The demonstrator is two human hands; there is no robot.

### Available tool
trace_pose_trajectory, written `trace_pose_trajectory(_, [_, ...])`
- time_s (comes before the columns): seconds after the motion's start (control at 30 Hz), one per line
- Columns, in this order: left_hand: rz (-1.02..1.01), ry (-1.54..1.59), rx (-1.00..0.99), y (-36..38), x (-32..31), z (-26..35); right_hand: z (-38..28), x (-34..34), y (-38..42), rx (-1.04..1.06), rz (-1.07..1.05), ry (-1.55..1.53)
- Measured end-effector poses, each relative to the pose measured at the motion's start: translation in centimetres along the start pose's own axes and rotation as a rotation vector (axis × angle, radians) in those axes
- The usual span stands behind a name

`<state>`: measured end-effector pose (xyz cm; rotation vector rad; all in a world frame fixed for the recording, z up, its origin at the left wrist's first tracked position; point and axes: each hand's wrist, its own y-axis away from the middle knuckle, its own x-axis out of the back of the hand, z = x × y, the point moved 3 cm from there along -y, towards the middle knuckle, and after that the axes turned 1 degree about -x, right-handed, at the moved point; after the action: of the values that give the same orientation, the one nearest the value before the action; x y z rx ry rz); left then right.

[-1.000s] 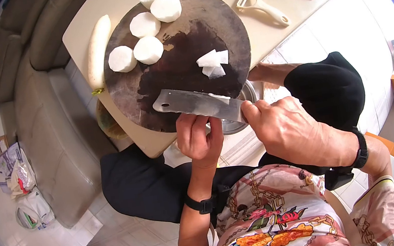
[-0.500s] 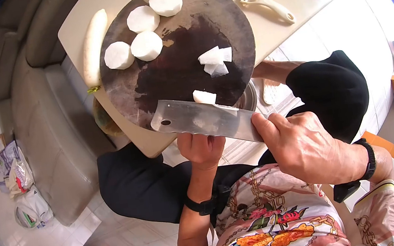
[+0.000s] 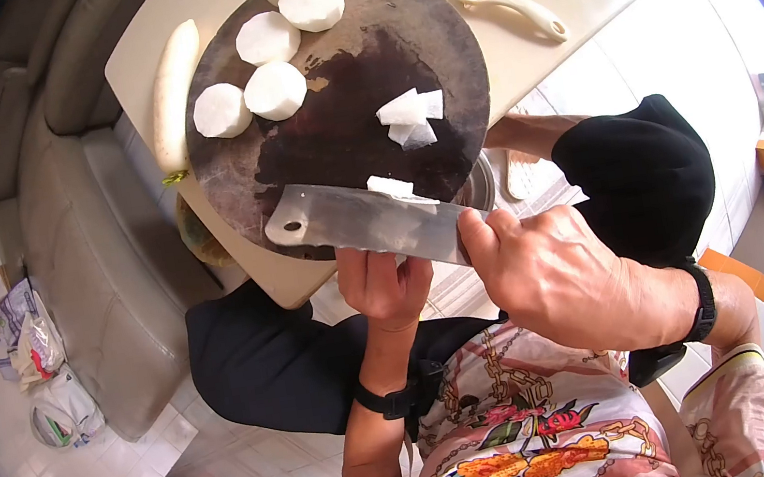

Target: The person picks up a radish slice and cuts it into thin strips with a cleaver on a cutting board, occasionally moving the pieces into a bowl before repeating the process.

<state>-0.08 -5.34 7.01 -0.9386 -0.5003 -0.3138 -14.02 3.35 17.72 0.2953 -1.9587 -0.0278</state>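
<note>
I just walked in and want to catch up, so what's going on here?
Someone is cutting a white vegetable at a round board. Their right hand grips a cleaver; the left hand is close by, its fingertips hidden by the blade. A white piece shows just past the blade. Five thick rounds and a small pile of thin slices sit on the board, with a whole white radish beside it.

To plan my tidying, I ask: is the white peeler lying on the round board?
No, the peeler lies on the tabletop, beside the round board.
</note>
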Motion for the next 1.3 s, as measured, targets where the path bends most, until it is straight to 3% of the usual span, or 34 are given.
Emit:
trace_pose_trajectory(0.43, [0.005,0.052,-0.023,0.5,-0.2,-0.4,0.1,-2.0,-3.7,0.033,0.346,-0.02])
trace_pose_trajectory(0.53, [0.073,0.128,0.045,0.1,-0.6,0.1,2.1,-1.9,-3.9,-0.063,0.383,-0.109])
trace_pose_trajectory(0.77, [0.105,0.143,0.104,0.6,-0.9,-0.3,0.7,-0.8,-0.8,-0.021,0.339,-0.092])
trace_pose_trajectory(0.83, [0.081,0.109,0.093,0.3,-0.8,-0.3,0.0,-0.6,-0.1,-0.047,0.208,-0.013])
trace_pose_trajectory(1.3, [0.1,-0.014,-0.005,0.8,-0.8,-0.5,-0.7,-0.4,0.6,0.004,0.243,0.104])
